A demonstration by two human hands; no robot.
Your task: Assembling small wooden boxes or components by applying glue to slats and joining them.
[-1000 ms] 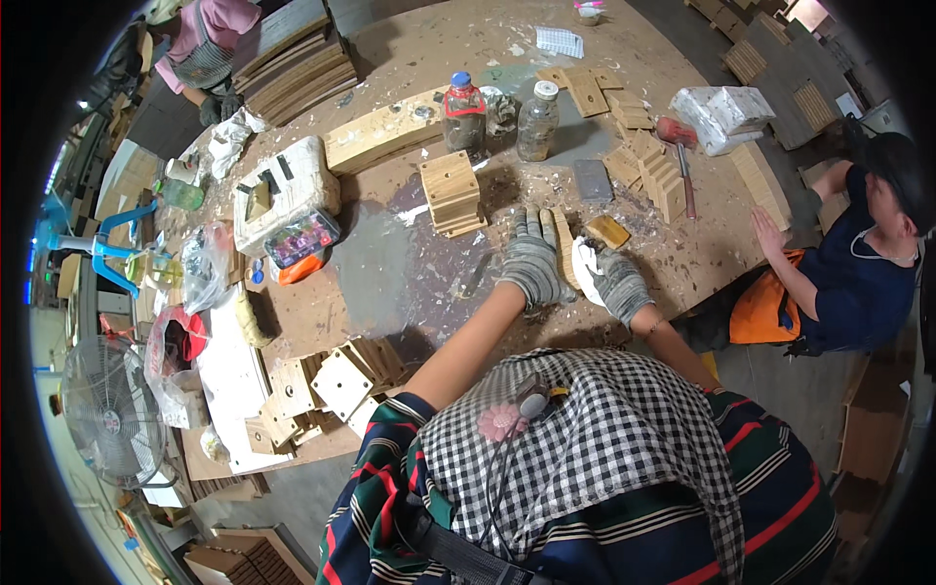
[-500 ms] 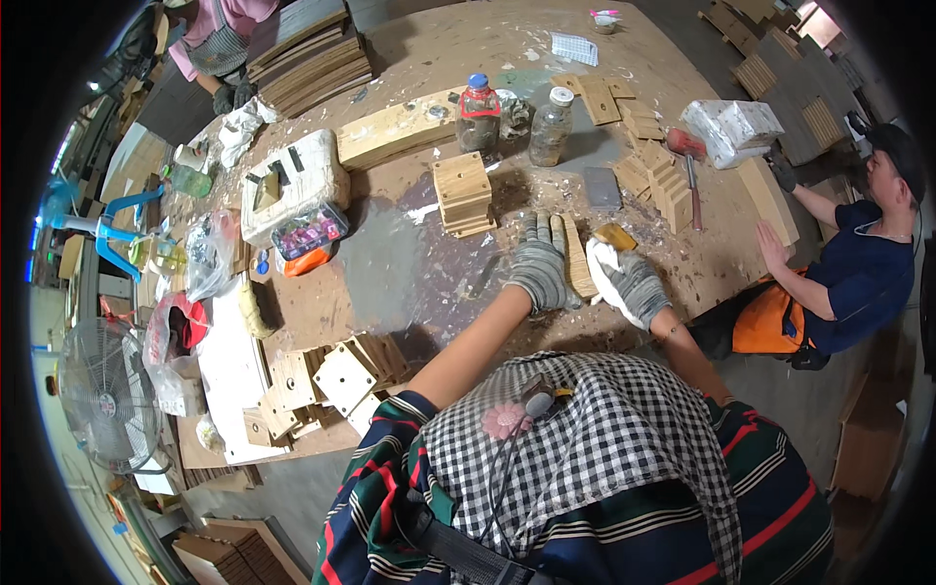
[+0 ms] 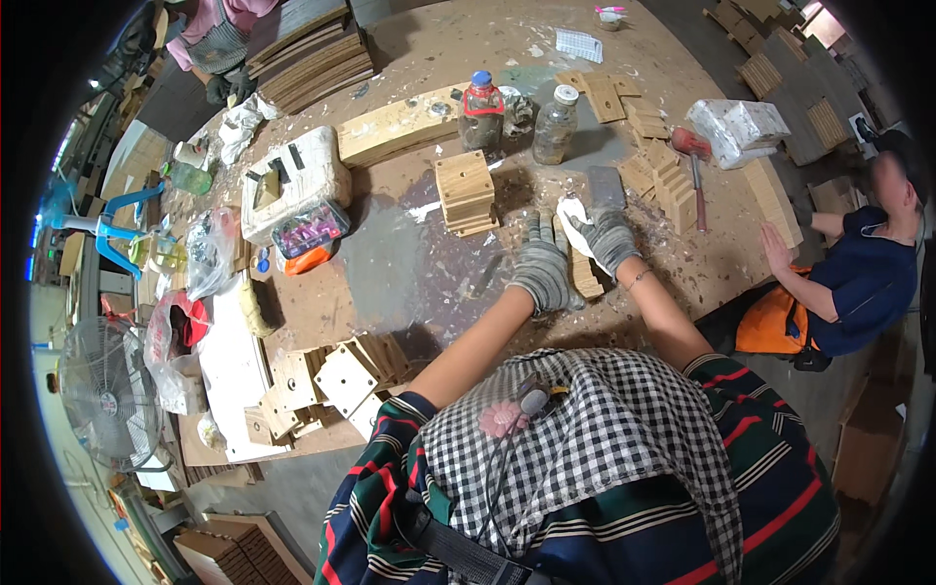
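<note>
My left hand (image 3: 541,268), in a grey knitted glove, lies with its fingers stretched out along the left side of a narrow wooden piece (image 3: 588,277). My right hand (image 3: 610,242), gloved the same way, is closed on a white cloth (image 3: 575,216). The cloth is against the far part of the wooden piece, which cloth and hand partly hide. A neat stack of square wooden plates with holes (image 3: 466,193) stands just left of and beyond my left hand. Beyond my right hand lies a flat grey block (image 3: 605,185).
Two jars, one with a blue lid (image 3: 481,112) and one with a white lid (image 3: 556,125), stand farther back. At right are a red-headed mallet (image 3: 694,161), stepped wooden plates (image 3: 673,193) and a co-worker (image 3: 858,263). More plates (image 3: 336,375) lie at near left.
My right hand has moved left and away from me with the white cloth, up along the wooden piece. The yellowish block beside it no longer shows. My left hand has stayed almost still.
</note>
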